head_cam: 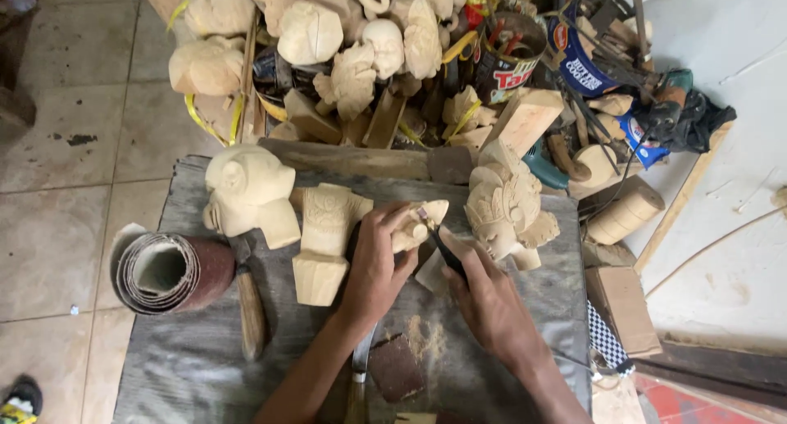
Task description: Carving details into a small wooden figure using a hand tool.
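Both forearms reach up over the grey counter [188,367]. His left hand [375,264] has its grip clamped around a small pale wood carving [418,225], held above the counter's middle. His right hand [490,297] grips a dark-handled knife [443,248], blade tip touching the carving. A carved mask [508,207] sits just right; a sandpaper roll [168,272] lies far left.

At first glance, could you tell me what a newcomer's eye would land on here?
Probably the left hand gripping a small pale wood carving at the centre of the grey work board, while the right hand puts a dark-handled tool to it. Larger carved heads flank them, and a heap of unfinished carvings fills the top.
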